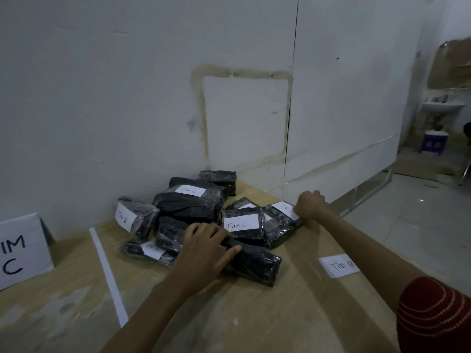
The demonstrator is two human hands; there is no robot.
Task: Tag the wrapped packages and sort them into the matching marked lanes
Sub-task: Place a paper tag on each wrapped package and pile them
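Several black plastic-wrapped packages lie heaped on the wooden table against the wall. My left hand grips the near end of an untagged package lying at the front of the heap. My right hand is curled on the far-right package, over its white tag. Beside it lies a package tagged "TIM C". Other tagged packages read "Tim B" at the left and one on top of the heap. A loose white "Tim" tag lies on the table near my right forearm.
A standing white sign "TIM C" marks the lane at left. A white tape strip runs across the table as a lane line. The table's right edge drops to a tiled floor; a sink and a blue stool stand far right.
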